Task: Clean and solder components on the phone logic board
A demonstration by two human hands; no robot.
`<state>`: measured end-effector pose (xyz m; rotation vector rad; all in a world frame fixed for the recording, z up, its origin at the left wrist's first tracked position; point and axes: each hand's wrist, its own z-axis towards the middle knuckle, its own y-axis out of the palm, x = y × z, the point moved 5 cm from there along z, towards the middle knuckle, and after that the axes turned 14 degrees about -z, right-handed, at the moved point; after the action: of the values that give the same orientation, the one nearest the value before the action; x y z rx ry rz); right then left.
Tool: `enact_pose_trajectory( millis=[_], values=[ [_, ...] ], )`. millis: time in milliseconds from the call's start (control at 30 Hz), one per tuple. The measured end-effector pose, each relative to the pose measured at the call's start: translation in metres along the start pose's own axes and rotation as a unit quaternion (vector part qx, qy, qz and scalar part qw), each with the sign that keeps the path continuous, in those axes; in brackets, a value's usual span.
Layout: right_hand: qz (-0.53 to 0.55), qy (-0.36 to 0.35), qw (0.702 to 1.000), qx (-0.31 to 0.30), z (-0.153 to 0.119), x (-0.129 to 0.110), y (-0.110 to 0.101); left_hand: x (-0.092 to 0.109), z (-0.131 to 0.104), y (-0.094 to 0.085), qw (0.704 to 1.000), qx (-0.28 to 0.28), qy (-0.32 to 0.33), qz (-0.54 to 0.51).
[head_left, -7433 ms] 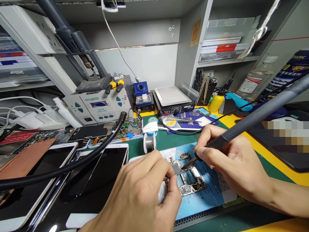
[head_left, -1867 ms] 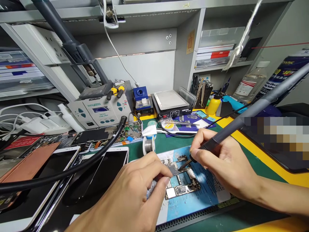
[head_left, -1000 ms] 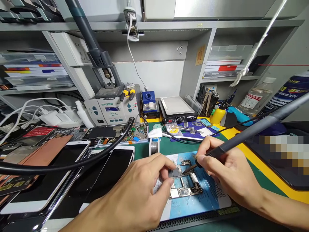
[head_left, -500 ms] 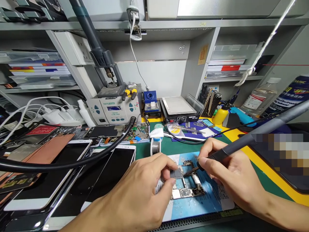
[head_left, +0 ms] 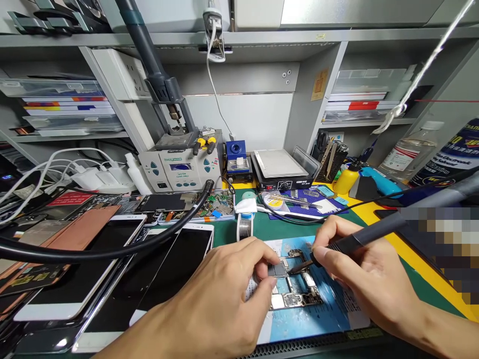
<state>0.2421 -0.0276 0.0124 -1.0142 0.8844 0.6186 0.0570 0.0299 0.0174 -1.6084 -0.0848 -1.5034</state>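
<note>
From my head camera, the only view, I see both my hands at the middle of the desk (head_left: pixel 368 213). My right hand (head_left: pixel 374 284) is closed on a dark soldering iron (head_left: pixel 368 239), thumb and fingers wrapped round its grip, the handle slanting up to the right. Its tip points down and left onto a phone circuit board (head_left: pixel 294 300), at the right edge of a dark square chip (head_left: pixel 277 269); whether it touches there or sits just above, I cannot tell.

My left hand (head_left: pixel 224 294) reaches over the board's left side, index finger and thumb curved with their tips apart. The other fingers are tucked out of sight, so I cannot tell whether they grip anything.

The board lies flat between my hands on a blue-and-white sheet (head_left: pixel 286 326), with the green mat (head_left: pixel 273 230) behind. Just beyond my left knuckles stands a spool of solder (head_left: pixel 245 229). Farther back are a grey station with a small display (head_left: pixel 181 167), a flat-topped heating plate (head_left: pixel 279 164) and a yellow bottle (head_left: pixel 347 179). To my left, a black hose (head_left: pixel 145 252) crosses above white-framed phones (head_left: pixel 93 267).
</note>
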Motion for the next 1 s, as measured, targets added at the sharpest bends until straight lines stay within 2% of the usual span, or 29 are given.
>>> enact_pose_trajectory(
  millis=[233, 467, 767, 1000],
  values=[
    [-0.012, -0.014, 1.0, 0.008, 0.0, 0.0, 0.0, 0.001, 0.001, -0.001, 1.0, 0.002, 0.003, -0.002],
    [-0.01, -0.095, 0.995, -0.008, 0.002, 0.006, -0.001, 0.0, 0.002, -0.001, 1.0, -0.002, -0.007, -0.005],
    [0.014, -0.077, 0.997, -0.021, 0.004, 0.007, 0.003, -0.002, 0.002, 0.0, 1.0, -0.01, -0.025, -0.008],
    [0.001, -0.053, 0.998, -0.033, 0.007, -0.005, 0.002, -0.002, 0.001, -0.001, 0.999, -0.013, -0.03, -0.008]
  ],
)
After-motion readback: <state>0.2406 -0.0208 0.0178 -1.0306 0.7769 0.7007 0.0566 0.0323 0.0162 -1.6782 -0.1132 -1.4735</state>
